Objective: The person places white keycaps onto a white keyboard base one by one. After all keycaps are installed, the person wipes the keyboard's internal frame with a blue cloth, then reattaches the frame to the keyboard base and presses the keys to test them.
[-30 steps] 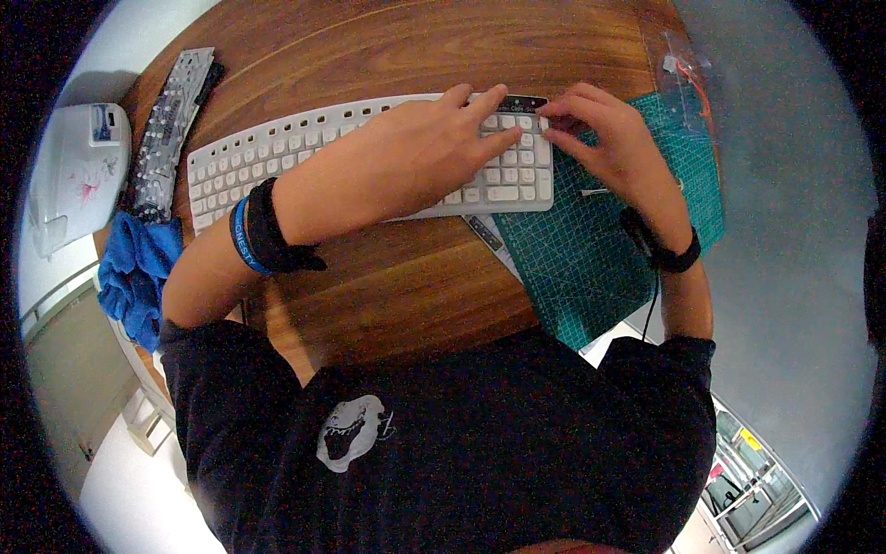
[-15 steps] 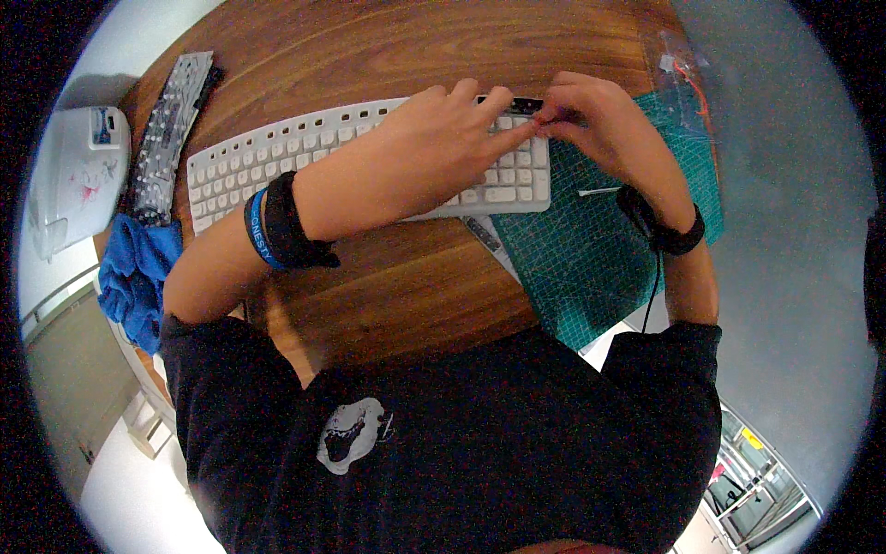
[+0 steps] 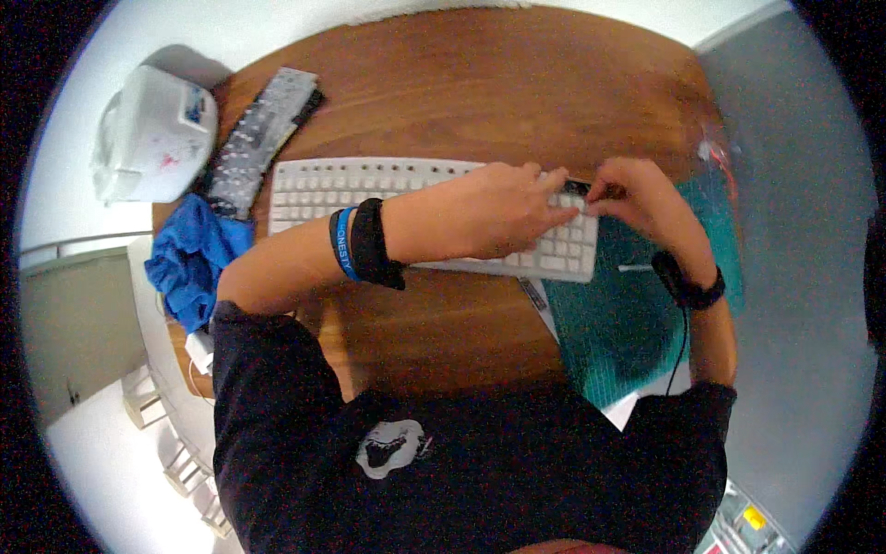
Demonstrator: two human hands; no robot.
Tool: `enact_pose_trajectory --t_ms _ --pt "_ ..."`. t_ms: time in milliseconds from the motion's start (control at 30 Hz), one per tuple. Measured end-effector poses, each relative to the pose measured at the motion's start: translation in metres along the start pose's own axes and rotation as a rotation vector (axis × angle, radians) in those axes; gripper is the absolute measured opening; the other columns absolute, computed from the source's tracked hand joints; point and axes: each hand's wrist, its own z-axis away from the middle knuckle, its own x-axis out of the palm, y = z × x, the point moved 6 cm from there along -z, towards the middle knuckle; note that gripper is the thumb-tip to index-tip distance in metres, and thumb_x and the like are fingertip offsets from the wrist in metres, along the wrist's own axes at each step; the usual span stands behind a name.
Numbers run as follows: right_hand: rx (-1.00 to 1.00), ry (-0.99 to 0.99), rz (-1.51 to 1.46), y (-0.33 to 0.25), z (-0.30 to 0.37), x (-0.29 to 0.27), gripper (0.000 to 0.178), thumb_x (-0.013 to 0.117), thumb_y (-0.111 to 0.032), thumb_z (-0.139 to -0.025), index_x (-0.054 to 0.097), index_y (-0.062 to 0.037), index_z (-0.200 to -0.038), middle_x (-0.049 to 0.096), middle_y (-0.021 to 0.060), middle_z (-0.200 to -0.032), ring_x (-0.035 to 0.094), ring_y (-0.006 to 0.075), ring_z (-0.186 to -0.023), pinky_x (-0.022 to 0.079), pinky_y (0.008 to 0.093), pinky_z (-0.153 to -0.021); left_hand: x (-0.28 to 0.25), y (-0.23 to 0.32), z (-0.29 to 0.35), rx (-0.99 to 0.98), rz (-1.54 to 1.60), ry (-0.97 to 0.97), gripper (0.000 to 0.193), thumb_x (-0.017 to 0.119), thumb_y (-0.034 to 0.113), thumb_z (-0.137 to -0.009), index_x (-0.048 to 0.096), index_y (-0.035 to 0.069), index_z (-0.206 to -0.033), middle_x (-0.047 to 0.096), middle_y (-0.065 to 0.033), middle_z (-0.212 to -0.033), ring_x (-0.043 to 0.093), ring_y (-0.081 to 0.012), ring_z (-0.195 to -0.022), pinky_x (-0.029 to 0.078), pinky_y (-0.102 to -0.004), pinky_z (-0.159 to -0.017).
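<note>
A white keyboard (image 3: pixel 318 189) with pale keys lies across the wooden table in front of me. My left hand (image 3: pixel 494 212) reaches over its right half, palm down, fingers stretched and apart near the black strip (image 3: pixel 576 187) along the upper right edge. My right hand (image 3: pixel 640 192) is at the keyboard's upper right corner, thumb and fingertips pinched together close to the left fingertips. Whatever sits in that pinch is too small to make out. The keys beneath my left hand and forearm are hidden.
Under the keyboard's right end spreads a green cutting mat (image 3: pixel 609 332), with a thin white stick (image 3: pixel 634 268) on it. A second keyboard-like part (image 3: pixel 263 129), a blue cloth (image 3: pixel 198 258) and a white bin (image 3: pixel 161 138) stand left. A clear bag with red-orange wire (image 3: pixel 718 157) lies far right.
My view has shifted, so everything appears lower and farther right. Both hands stay at the keyboard's upper right corner, with only small finger movements.
</note>
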Motion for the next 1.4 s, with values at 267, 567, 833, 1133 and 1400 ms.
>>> enact_pose_trajectory --t_ms 267,567,833,1133,1400 --pt "-0.282 0.095 0.228 -0.086 0.0 0.026 0.06 0.084 -0.018 -0.075 0.064 -0.0146 -0.131 0.054 0.0156 -0.145 0.049 0.0398 -0.136 0.042 0.0481 -0.113 -0.049 -0.119 0.09 -0.314 -0.076 0.052 0.054 0.065 0.028 -0.098 0.051 0.006 -0.145 0.054 -0.0228 -0.144 0.057 -0.0435 -0.127 0.052 -0.0506 -0.102" --pt "-0.008 0.039 0.725 -0.053 -0.016 -0.021 0.055 0.081 -0.007 -0.074 0.066 -0.014 -0.126 0.056 0.0091 -0.145 0.048 0.0354 -0.138 0.041 0.0494 -0.113 -0.071 -0.286 0.15 -0.649 -0.223 0.122 0.053 0.059 0.024 -0.101 0.048 -0.003 -0.145 0.05 -0.0266 -0.149 0.053 -0.0431 -0.133 0.045 -0.048 -0.113" --pt "-0.395 0.252 0.454 -0.135 -0.13 -0.011 0.038 0.068 -0.022 -0.095 0.063 -0.003 -0.128 0.061 0.0219 -0.134 0.055 0.042 -0.127 0.046 0.0494 -0.11 -0.074 -0.28 0.157 -0.667 -0.267 0.224 0.031 0.061 0.019 -0.097 0.062 -0.002 -0.12 0.066 -0.0251 -0.12 0.064 -0.0446 -0.113 0.053 -0.0522 -0.097" --pt "-0.563 0.411 0.729 -0.161 -0.334 0.019 0.043 0.068 -0.009 -0.089 0.061 -0.0005 -0.131 0.065 0.0176 -0.13 0.056 0.0396 -0.124 0.047 0.0469 -0.108 -0.073 -0.239 0.189 -0.586 -0.334 0.407 0.016 0.059 0.004 -0.088 0.067 0.0 -0.102 0.069 -0.0219 -0.103 0.067 -0.0423 -0.102 0.056 -0.0508 -0.088" --pt "-0.697 0.373 0.622 -0.163 -0.344 0.033 0.025 0.06 -0.01 -0.092 0.063 -0.0018 -0.115 0.066 0.0198 -0.113 0.062 0.0408 -0.113 0.051 0.05 -0.099 -0.074 -0.187 0.192 -0.438 -0.194 0.363 0.027 0.068 0.011 -0.088 0.07 0.005 -0.114 0.069 -0.0209 -0.11 0.066 -0.0416 -0.105 0.054 -0.049 -0.093"
